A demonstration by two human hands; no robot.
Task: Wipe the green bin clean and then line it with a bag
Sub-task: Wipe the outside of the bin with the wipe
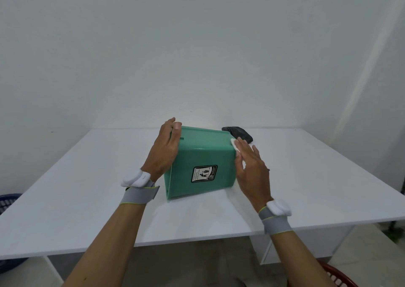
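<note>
White room, plain walls, a white table (87,199) pushed toward the far corner. Left hand (163,150) flat against the left side of the green bin (201,155), fingers straight along the wall, fingertips reaching the far upper edge. Right hand (248,168) on the bin's right side, fingers extended, pressing a small white cloth (234,144) against the upper right edge; only a corner of the cloth visible past the fingertips. Bin tipped on its side near the middle of the table, toward the far edge, a black-bordered sticker (204,173) on the upward face. Grey straps with white pods on both wrists. Behind the bin, near the far edge, a folded black bag (237,132). Off the left edge, a blue basket (8,201); at the lower right, a red basket (337,275).
</note>
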